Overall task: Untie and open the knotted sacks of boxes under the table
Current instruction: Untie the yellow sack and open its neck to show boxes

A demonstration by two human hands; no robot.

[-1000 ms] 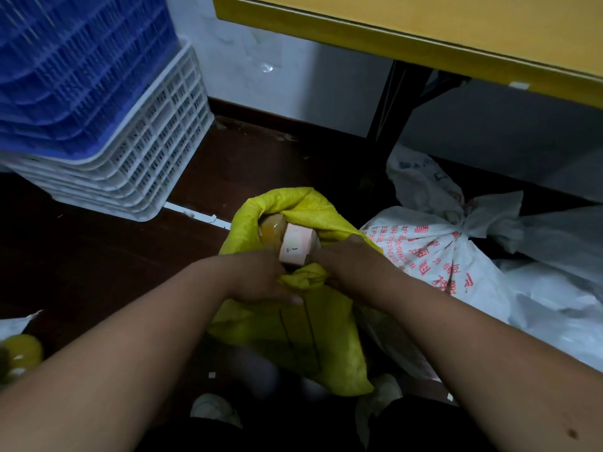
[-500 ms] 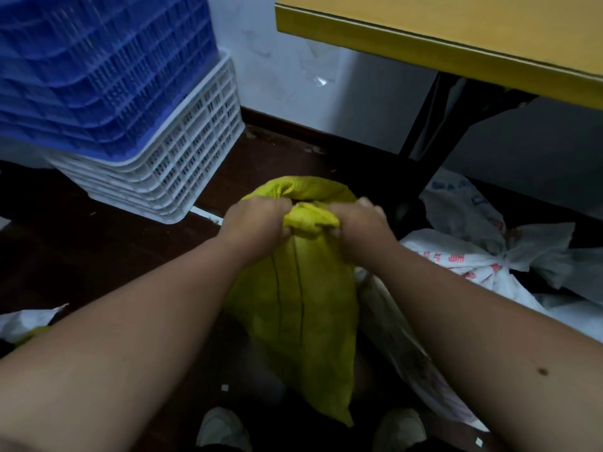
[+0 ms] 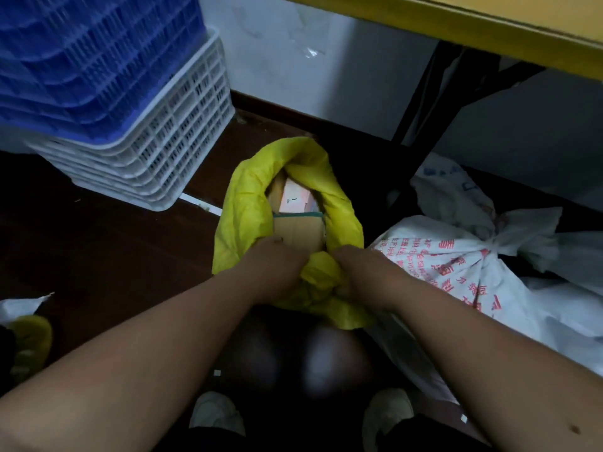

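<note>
While both hands, left (image 3: 275,267) and right (image 3: 360,272), clench the yellow sack's (image 3: 241,223) near rim, its mouth gapes away from them.

Both forearms are bare right up to the frame edge, with no sleeve, watch or band on either, and the left hand (image 3: 274,269) and right hand (image 3: 362,272) wear no gloves or rings. A small dark mole (image 3: 575,429) marks the right forearm near the lower right corner. Below the arms are dark trousers (image 3: 293,350), blurred at the knees, and two pale shoes, the left shoe (image 3: 217,414) and the right shoe (image 3: 386,409).
</note>
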